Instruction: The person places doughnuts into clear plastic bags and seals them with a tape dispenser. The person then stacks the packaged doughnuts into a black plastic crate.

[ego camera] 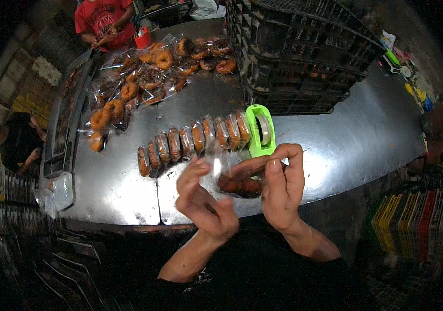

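My right hand (285, 186) pinches the right end of a clear plastic bag holding a brown donut (241, 184), raised over the near part of the steel table. At the bag's left side is my left hand (206, 198), its fingers curled and blurred; whether it grips the plastic I cannot tell. Just beyond the hands stands a light green tape dispenser (260, 130) with a roll of clear tape. Against its left side begins a row of bagged donuts (186, 142), standing on edge and running to the left.
Loosely bagged donuts (129, 91) lie heaped at the table's far left. Stacked black plastic crates (299, 58) rise behind the dispenser. A metal tray (64, 128) borders the left edge. One person in a red shirt (104, 23) is across the table; another in dark clothes (19, 140) is at far left.
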The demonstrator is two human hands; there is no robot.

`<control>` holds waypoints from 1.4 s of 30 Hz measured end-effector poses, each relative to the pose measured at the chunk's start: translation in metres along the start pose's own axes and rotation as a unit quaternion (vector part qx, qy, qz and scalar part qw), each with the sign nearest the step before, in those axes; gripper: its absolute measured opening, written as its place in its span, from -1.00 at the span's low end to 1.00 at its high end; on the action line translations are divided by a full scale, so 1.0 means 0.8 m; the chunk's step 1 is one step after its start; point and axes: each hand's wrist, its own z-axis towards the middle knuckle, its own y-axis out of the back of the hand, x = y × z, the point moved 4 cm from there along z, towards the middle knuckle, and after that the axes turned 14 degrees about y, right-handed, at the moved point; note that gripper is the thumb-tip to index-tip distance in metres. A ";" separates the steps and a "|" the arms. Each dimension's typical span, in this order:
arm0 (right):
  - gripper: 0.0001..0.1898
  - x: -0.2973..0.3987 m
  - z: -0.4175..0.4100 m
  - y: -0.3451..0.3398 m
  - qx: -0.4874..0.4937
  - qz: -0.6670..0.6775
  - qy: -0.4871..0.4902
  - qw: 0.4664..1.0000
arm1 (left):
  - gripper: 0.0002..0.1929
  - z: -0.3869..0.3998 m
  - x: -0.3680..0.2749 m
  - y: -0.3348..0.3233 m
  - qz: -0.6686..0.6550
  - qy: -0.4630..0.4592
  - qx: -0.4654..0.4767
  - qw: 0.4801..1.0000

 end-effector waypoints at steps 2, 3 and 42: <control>-0.80 0.006 0.000 -0.007 0.001 -0.066 0.021 0.998 | -0.83 -0.003 0.003 0.006 0.047 0.142 0.106 0.983; -0.78 0.008 -0.001 -0.011 0.006 -0.149 0.036 0.988 | -0.81 -0.006 0.005 0.013 0.093 0.228 0.204 0.947; -0.85 -0.102 0.044 0.005 0.136 -0.348 0.059 0.926 | -0.91 0.042 0.080 0.036 0.333 0.098 0.198 0.917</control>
